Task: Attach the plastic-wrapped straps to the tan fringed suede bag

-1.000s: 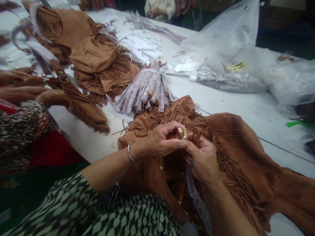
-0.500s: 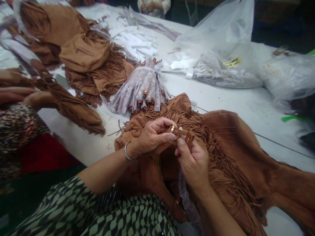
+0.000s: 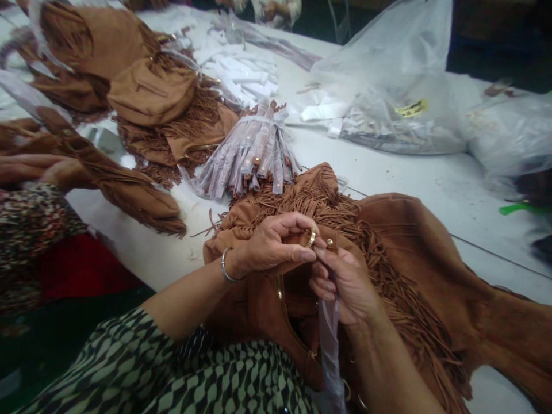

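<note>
A brown suede fringed bag [image 3: 401, 236] lies in front of me, its zipped opening [image 3: 282, 305] spread below my hands. Between the thumb and fingers of my left hand [image 3: 276, 244] is a small gold metal ring [image 3: 311, 237]. My right hand [image 3: 349, 282] pinches the end of a brown strap against that ring; a gold stud [image 3: 330, 242] shows on the strap's tab. The plastic-wrapped length of the strap [image 3: 330, 339] hangs down below my right hand. Whether the strap end passes through the ring is hidden by my fingers.
A tied bundle of plastic-wrapped straps [image 3: 259, 149] lies just beyond the bag. Brown fringed bags [image 3: 153, 92] are piled at the back left. Clear plastic bags [image 3: 401, 86] stand at the back right. At the left, a co-worker's hand [image 3: 64, 172] holds another fringed bag.
My two hands have come together, bringing the strap end up to the ring. My right hand has turned, and the wrapped strap now hangs straighter beneath it.
</note>
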The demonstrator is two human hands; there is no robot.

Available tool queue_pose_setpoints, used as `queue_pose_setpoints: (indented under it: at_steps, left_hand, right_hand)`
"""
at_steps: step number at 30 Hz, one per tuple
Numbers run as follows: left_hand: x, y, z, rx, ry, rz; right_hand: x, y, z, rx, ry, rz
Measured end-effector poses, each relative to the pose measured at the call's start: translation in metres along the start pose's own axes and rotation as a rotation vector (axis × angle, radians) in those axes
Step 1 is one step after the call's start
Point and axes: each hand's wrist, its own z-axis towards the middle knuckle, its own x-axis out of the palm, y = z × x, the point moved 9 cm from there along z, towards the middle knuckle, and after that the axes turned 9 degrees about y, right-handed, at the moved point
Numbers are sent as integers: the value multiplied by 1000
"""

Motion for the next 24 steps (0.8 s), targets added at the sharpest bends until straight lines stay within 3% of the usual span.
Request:
queue_pose_setpoints:
  at_steps: [4,8,11,19,24]
  left_hand:
    - [4,-2,2,23,25,185]
    - [12,-5,4,42,98,647]
    - [22,-2,5,40,184,878]
    - [30,-1,4,59,202,1001]
    - [37,3,3,108,239,1051]
  right_hand:
    - [-7,-5,0,19,-36,-44]
    - [-22,-1,-10,-3,-160,-262]
    - [-30,3,-18,-18,-181,-439]
    - [-36,21,-39,-104,-146,-801]
    - [-41,33,-53,-114,-217,-822]
